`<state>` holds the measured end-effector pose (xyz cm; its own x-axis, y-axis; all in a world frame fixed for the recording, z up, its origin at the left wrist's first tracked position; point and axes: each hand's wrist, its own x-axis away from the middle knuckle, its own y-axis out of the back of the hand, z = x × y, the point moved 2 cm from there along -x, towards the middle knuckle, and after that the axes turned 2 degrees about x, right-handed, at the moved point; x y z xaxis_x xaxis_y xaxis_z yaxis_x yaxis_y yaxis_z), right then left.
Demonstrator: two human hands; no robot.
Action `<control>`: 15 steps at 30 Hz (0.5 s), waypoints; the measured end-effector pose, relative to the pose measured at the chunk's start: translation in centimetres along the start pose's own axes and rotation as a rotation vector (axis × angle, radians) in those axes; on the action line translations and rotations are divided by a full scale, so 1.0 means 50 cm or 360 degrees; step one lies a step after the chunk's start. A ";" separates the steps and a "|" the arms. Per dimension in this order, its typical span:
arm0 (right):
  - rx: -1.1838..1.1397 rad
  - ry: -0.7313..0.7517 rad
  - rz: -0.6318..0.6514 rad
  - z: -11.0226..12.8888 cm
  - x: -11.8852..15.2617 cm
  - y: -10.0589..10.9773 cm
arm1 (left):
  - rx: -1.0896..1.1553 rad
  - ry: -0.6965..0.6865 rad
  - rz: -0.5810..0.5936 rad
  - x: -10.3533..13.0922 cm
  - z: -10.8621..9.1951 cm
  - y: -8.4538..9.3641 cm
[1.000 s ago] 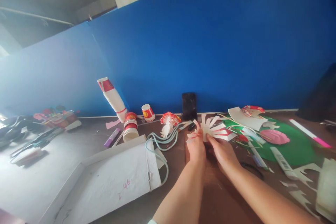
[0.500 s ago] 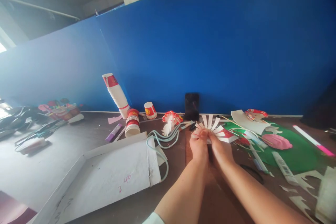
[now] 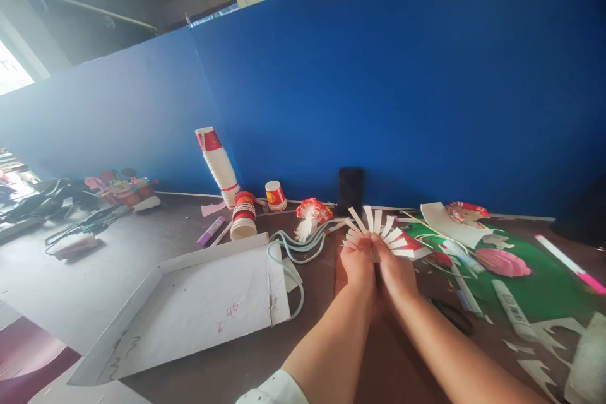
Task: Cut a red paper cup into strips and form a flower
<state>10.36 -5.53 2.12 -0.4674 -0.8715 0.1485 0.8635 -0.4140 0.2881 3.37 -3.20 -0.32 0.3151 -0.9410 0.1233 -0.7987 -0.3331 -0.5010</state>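
Pinching the cut paper piece point(image 3: 377, 221) from both sides, the left hand point(image 3: 357, 264) and right hand point(image 3: 398, 270) sit close together, thumbs side by side at its middle; the fingers beneath are hidden, so how they grip there cannot be told. The piece is held up in front of the person, above the worktop point(image 3: 312, 303), its narrow white strips splayed outward like rays, with a red patch showing toward the right. A strip could tear at its root if the thumbs press or pull unevenly, since the cuts seem to run close to where they grip. Squeezing too hard might also crease the uncut middle, and some strips could end up bent at different angles. Lowering it to the left risks snagging strips on the looped pale cord point(image 3: 303, 295) or brushing the frilled red-and-white paper point(image 3: 314, 209), which lies near. Toward the right, the green sheet point(image 3: 544, 293) carries a pink piece point(image 3: 504, 262) and a white tube point(image 3: 514, 309); a careless forearm could sweep these about, and the loose white offcuts point(image 3: 558, 328) could get mixed in.
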 end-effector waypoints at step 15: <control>-0.0034 -0.0139 -0.0023 -0.011 -0.062 0.019 | 0.0005 0.0073 -0.0186 -0.029 0.040 -0.047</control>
<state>12.73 -3.37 1.43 -0.4938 -0.8396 0.2265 0.8600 -0.4328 0.2706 5.80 -0.95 -1.04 0.3823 -0.8974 0.2201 -0.7564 -0.4407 -0.4834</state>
